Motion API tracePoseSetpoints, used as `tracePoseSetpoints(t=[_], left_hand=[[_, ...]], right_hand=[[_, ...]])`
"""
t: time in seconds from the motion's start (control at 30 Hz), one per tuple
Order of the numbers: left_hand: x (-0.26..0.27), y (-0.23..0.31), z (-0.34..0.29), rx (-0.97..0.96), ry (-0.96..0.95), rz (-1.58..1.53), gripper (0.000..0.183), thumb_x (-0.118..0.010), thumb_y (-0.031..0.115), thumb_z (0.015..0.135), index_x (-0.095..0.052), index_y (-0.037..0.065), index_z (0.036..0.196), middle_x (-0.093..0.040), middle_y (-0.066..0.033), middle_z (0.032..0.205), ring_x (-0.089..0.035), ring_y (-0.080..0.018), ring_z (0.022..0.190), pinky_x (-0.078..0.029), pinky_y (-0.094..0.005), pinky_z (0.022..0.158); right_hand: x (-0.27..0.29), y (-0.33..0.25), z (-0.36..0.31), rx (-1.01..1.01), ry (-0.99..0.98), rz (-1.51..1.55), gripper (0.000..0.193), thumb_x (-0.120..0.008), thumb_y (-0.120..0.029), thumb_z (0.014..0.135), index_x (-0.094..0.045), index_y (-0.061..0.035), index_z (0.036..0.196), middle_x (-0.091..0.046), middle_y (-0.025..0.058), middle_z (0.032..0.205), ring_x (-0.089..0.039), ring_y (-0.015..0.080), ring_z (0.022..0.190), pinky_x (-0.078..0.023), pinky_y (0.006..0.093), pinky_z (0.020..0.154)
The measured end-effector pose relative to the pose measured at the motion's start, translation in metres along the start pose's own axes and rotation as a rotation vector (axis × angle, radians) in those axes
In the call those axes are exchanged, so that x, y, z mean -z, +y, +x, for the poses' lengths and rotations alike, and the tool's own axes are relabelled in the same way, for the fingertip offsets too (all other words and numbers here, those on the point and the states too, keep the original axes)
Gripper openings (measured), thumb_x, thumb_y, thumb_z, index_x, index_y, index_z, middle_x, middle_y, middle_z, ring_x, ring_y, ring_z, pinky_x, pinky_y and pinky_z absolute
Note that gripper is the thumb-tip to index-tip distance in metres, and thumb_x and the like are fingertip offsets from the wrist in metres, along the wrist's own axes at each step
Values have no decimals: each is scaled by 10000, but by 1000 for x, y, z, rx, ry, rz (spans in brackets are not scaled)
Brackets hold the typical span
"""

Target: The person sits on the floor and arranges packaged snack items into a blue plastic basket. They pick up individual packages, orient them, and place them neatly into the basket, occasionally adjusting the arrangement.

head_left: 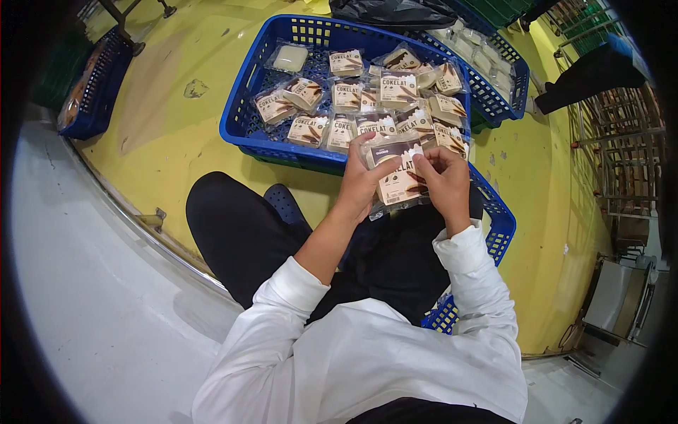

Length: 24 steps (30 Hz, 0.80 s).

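Over my lap I hold a square food packet [400, 185] in clear plastic, with a cream and brown label facing up. My left hand [366, 177] grips its left side, the thumb lying across the label. My right hand [446, 180] pinches the packet's upper right part between thumb and fingers. Just beyond my hands stands a blue crate [236, 99] holding several similar packets, most with labels up. One packet [290, 59] at its far left shows a plain white face.
A second blue crate [519, 85] with pale wrapped pieces stands at the far right, near a black-clad leg [593, 81]. Another blue crate [500, 226] is by my right forearm. More crates [99, 92] stand at far left; metal racks [614, 134] line the right.
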<state>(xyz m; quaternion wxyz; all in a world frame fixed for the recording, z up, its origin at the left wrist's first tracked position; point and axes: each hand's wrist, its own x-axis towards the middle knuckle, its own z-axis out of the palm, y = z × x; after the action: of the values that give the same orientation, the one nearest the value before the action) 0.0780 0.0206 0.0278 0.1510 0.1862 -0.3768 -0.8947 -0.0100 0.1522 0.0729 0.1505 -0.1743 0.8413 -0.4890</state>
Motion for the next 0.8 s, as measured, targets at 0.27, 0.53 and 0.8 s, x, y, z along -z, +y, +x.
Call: tracePoseSetpoints(t=[0.27, 0.53, 0.8], left_hand=[[-3, 3, 4, 132, 87, -312, 505, -661, 84, 896, -354, 59, 1296, -541, -169, 1197, -600, -261, 1096, -534, -399, 908], [41, -10, 26, 6, 321, -112, 479, -681, 132, 910, -360, 53, 1257, -548, -180, 1172, -622, -246, 1005, -567, -388, 814], [69, 70, 155, -211, 197, 6, 358, -425, 208, 1014, -521, -61, 1230, -654, -197, 1110, -692, -311, 959, -602, -438, 790]], right_hand=[[19, -37, 8, 609, 252, -512, 395, -714, -202, 823, -605, -34, 1163, -569, 179, 1303, -515, 386, 1199, -394, 461, 1018], [-13, 4, -15, 572, -354, -464, 491, -593, -293, 951, -513, -64, 1378, -445, 187, 1463, -373, 368, 1383, -303, 449, 1134], [55, 40, 60, -2, 164, 165, 266, -638, -138, 932, -670, 8, 1152, -694, 92, 1075, -621, 133, 993, -459, 260, 898]])
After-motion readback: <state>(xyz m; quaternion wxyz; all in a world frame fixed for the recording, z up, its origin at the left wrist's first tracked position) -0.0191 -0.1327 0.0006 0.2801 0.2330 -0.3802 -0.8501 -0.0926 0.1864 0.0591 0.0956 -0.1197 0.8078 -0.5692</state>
